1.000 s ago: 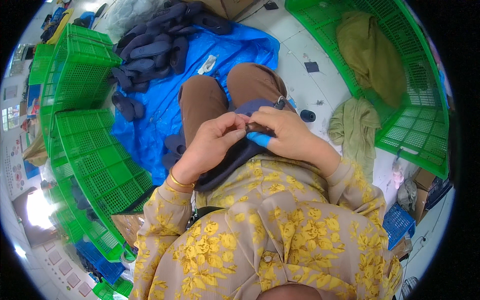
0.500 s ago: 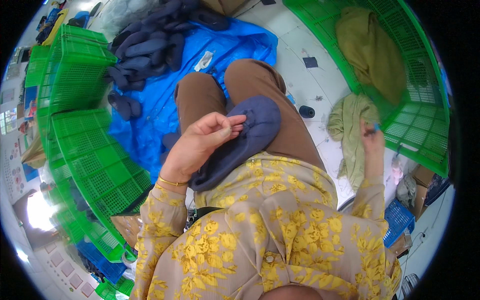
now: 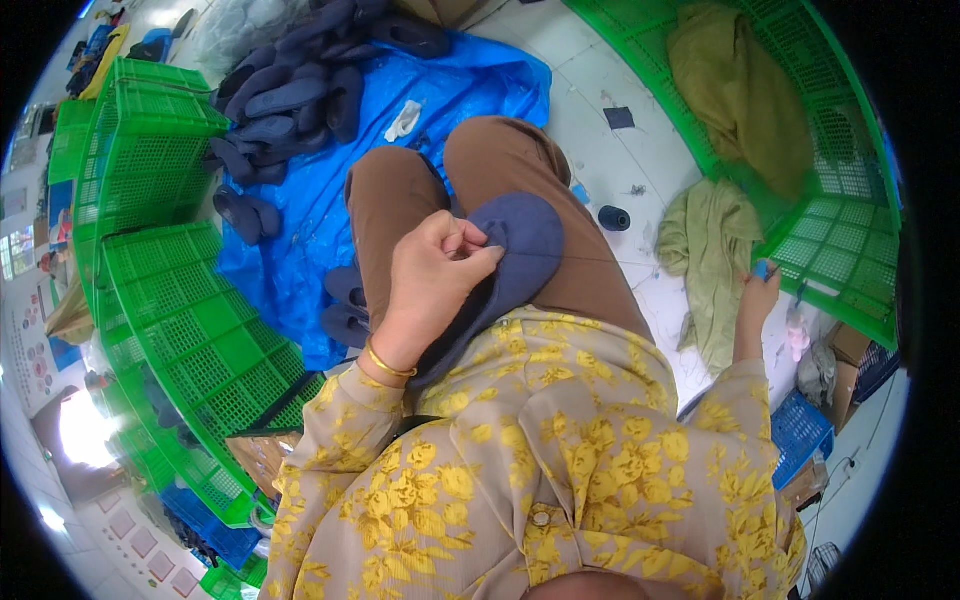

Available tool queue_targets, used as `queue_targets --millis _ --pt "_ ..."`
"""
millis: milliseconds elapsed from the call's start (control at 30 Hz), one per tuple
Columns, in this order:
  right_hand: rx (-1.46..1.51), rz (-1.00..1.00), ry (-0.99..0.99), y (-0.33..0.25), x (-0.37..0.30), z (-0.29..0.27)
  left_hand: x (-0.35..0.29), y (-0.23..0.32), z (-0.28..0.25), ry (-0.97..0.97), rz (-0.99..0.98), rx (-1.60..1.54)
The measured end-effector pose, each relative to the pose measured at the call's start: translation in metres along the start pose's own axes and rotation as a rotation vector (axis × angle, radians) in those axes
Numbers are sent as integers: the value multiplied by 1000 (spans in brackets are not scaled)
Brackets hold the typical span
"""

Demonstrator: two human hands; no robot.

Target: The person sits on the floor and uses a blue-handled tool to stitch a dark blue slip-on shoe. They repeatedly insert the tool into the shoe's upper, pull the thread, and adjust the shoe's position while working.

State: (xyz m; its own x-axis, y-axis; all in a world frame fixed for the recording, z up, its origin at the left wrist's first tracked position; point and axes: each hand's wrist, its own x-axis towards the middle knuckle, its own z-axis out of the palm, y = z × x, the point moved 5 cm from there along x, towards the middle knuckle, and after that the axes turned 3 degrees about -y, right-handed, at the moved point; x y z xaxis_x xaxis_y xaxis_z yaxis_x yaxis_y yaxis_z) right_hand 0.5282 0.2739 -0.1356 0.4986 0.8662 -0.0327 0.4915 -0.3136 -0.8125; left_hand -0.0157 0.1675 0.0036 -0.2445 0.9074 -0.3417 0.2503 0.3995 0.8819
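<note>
The left hand (image 3: 437, 282) rises from the near left, wrist bent a little, thumb and forefinger pinched together at the upper of a navy-blue, round-toed fabric slipper (image 3: 532, 240); what sits between the fingertips I cannot tell. A gold bangle (image 3: 388, 364) circles that wrist. The slipper lies aslant across the lap, its toe over the right thigh of the brown trousers (image 3: 595, 275). Well apart, the right hand (image 3: 757, 295) reaches out to the right, forearm extended, fingers curled, one wrapped in blue; whether it grips anything I cannot tell. It is just beside a crumpled pale-green cloth (image 3: 708, 240) and a green perforated plastic crate (image 3: 838, 245). A dark thread spool (image 3: 614, 218) lies on the floor between. Farther left, more navy slippers (image 3: 285, 102) are heaped on a shiny blue plastic sheet (image 3: 285, 270).
</note>
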Motion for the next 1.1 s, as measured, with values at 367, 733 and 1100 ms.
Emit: queue_targets --millis 367,733,1100 --pt "-964 -322 -119 28 41 -64 -6 5 12 78 127 274" --pt "-39 -551 -1142 -246 -219 137 -21 11 -8 -132 -44 -93" --pt "226 -539 -1368 -290 -247 113 -39 39 16 -97 101 272"
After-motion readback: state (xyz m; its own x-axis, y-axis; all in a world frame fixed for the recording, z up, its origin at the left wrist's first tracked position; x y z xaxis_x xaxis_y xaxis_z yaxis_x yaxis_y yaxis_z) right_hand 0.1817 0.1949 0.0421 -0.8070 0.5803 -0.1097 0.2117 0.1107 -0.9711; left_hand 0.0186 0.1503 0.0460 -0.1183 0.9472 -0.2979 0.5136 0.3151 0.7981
